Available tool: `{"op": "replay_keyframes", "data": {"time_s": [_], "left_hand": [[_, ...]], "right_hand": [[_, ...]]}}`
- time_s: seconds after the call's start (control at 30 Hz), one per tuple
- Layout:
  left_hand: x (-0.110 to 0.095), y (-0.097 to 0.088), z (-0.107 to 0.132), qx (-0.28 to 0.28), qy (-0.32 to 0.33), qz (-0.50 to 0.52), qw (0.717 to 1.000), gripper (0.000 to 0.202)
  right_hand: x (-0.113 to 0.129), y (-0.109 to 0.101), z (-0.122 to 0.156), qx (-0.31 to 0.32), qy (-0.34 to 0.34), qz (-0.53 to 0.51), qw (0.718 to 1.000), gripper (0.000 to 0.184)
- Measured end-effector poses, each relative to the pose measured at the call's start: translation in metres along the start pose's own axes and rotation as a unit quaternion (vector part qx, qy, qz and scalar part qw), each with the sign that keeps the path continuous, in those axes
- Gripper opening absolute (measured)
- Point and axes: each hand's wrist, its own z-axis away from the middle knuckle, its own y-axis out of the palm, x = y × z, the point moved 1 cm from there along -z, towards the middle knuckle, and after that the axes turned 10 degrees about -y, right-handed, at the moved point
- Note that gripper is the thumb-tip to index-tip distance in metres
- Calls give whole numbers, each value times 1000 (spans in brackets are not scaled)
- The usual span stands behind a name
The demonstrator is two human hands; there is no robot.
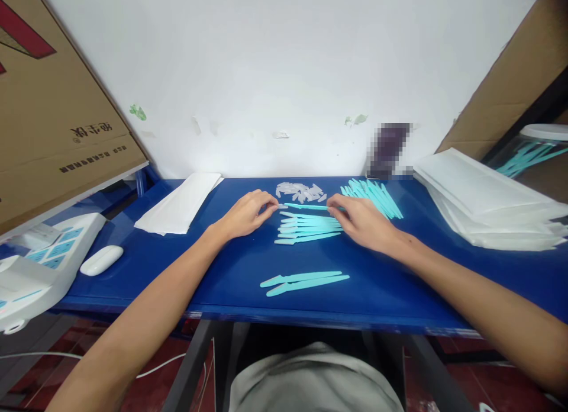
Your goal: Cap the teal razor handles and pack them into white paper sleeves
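Observation:
Pinched in the fingertips of my left hand (254, 212) is a small clear plastic blade cover (283, 206). My right hand (361, 218) grips the handle of a turquoise eyebrow razor (306, 206), whose blade end points left and lies close to the cover; I cannot tell whether they touch. Just below is a row of razors (306, 227), partly hidden by my right hand. Behind the hands lies a heap of clear covers (302, 192). A pile of more razors (377, 198) sits beyond my right hand. Two razors (306, 282) lie apart near the table's front edge.
On the blue table (239, 264), white sheets (180, 205) lie at left and stacked white packets (492, 205) at right. A white earbud case (102, 260) and a white tray (57, 264) are far left. Cardboard (57, 104) leans there. A jar (532, 154) holds more razors.

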Motion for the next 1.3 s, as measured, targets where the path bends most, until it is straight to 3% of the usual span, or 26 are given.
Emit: {"op": "replay_keyframes", "data": {"time_s": [0.4, 0.6, 0.73, 0.83, 1.0, 1.3], "left_hand": [[-26, 11, -2, -8, 28, 40, 999, 34], [-11, 10, -4, -38, -64, -35, 997, 51], [5, 10, -4, -41, -142, 1, 989, 51], [15, 14, -7, -29, -173, 7, 984, 45], [23, 24, -19, 2, -138, -95, 986, 47], [23, 29, -26, 123, -98, -166, 974, 55]], "right_hand": [[6, 1, -1, 32, -16, 2, 999, 27], [-2, 3, -2, 75, -43, 45, 995, 25], [10, -5, -1, 73, -60, 11, 995, 27], [29, -10, 1, 136, -103, -92, 981, 26], [48, -9, 4, 232, -124, -190, 946, 28], [48, -4, 4, 244, -121, -200, 941, 14]]}}
